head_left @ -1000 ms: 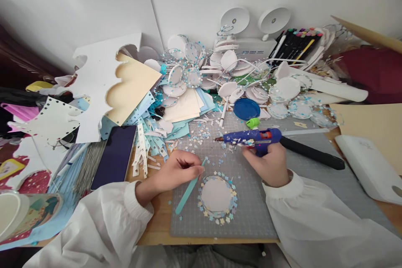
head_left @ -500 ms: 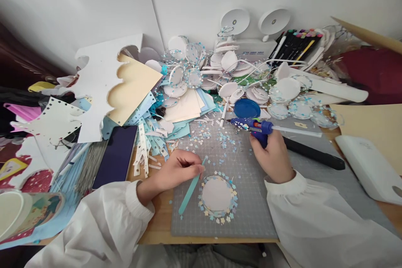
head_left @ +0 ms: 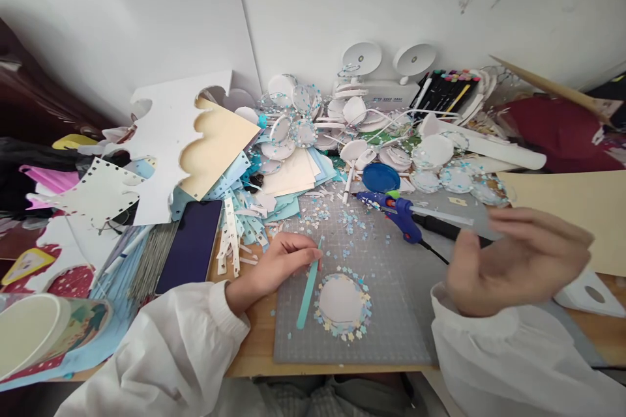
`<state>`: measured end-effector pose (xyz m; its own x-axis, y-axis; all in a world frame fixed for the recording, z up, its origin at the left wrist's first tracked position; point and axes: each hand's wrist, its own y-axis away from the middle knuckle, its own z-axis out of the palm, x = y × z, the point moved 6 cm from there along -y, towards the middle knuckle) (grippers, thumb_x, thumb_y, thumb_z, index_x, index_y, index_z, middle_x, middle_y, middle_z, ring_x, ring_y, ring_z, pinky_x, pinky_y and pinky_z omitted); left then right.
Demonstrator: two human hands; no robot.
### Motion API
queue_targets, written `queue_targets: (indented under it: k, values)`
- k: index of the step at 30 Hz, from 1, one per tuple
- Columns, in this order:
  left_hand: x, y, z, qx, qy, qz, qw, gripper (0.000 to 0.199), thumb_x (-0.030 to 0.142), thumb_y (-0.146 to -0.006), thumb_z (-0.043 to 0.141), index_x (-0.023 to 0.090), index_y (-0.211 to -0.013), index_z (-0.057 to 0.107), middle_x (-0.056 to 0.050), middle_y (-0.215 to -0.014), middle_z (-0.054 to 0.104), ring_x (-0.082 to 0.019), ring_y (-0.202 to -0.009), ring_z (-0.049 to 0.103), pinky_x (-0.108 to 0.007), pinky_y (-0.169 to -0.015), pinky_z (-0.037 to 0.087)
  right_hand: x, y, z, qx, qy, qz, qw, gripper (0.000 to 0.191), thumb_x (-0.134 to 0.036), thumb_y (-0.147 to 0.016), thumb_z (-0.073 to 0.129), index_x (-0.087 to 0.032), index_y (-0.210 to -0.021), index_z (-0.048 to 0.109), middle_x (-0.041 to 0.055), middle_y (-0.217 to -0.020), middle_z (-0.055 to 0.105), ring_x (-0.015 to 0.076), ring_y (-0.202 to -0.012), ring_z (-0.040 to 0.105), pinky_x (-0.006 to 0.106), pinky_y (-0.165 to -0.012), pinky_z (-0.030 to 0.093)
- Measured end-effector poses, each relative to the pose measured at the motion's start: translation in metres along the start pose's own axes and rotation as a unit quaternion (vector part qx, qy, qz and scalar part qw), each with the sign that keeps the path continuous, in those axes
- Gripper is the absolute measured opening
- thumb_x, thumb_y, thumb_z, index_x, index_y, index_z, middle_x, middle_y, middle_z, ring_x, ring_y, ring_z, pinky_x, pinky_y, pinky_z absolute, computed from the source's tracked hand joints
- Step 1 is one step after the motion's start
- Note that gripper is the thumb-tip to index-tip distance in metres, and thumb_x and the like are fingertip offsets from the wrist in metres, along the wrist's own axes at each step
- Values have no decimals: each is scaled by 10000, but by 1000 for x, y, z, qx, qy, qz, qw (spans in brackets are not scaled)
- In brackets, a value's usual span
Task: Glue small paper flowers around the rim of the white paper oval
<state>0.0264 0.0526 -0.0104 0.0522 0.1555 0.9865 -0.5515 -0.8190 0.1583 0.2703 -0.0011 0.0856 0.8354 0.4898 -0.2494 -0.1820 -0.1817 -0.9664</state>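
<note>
My left hand (head_left: pixel 288 262) rests at the mat's left edge, its fingers pinching the narrow end of slim teal tweezers (head_left: pixel 308 300). Just right of them lies a pale round disc (head_left: pixel 341 300), ringed with small blue, cream and white flower shapes, flat on the grey cutting mat (head_left: pixel 391 332). A blue glue gun (head_left: pixel 403 218) with a clear glue stick in its back lies on the mat, partly over a black handle. To the right of it, my right hand (head_left: pixel 523 264) is raised, blurred and open, thumb apart from the fingers, holding nothing.
Loose flower confetti (head_left: pixel 342 221) is scattered behind the disc. A blue round lid (head_left: pixel 381 177) and a heap of wire-trimmed white discs (head_left: pixel 303 133) stand at the back. A dark phone (head_left: pixel 190 247) and a paper cup (head_left: pixel 53 332) are at left.
My right hand has let go of the glue gun, which now lies on the mat, and has moved right and opened. The left hand keeps its pinch. The view has shifted slightly.
</note>
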Motion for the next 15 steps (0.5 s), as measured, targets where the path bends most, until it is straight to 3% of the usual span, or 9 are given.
queue_targets:
  k: [2, 3, 5, 8, 15]
  values:
    - [1, 0, 0, -2, 10, 6, 1000, 313, 304, -823, 577, 118, -574, 619, 63, -423, 332, -69, -431, 282, -247, -472, 205, -29, 0, 24, -217, -74, -52, 972, 193, -141, -715, 613, -245, -864, 551, 36, -793, 583, 197, -699, 574, 385, -672, 483]
    - [1, -1, 0, 0, 15, 11, 1000, 321, 300, -825, 576, 121, -559, 603, 63, -421, 333, -68, -430, 280, -250, -476, 207, -43, 4, 36, -317, -118, -63, 939, 205, -124, -749, 590, -239, -915, 550, 39, -836, 604, 195, -738, 586, 377, -690, 490]
    - [2, -1, 0, 8, 29, 20, 999, 362, 286, -826, 571, 134, -500, 527, 62, -421, 332, -66, -429, 270, -255, -481, 203, -71, 17, 53, -445, -175, -118, 870, 221, -101, -818, 548, -215, -1007, 552, 61, -930, 625, 185, -834, 595, 348, -734, 501]
    - [2, -2, -2, 23, 57, 39, 997, 431, 246, -826, 552, 156, -442, 379, 58, -425, 317, -67, -437, 260, -260, -486, 198, -98, 35, 71, -492, -170, -223, 824, 185, -96, -867, 511, -181, -1013, 586, 75, -980, 634, 187, -894, 586, 347, -768, 486]
    - [1, -3, -8, 52, 108, 68, 990, 422, 191, -825, 530, 151, -455, 330, 54, -455, 315, -64, -469, 284, -246, -512, 231, -112, 47, 89, -426, -135, -336, 829, 135, -91, -882, 537, -179, -812, 611, 37, -816, 646, 164, -811, 588, 322, -742, 486]
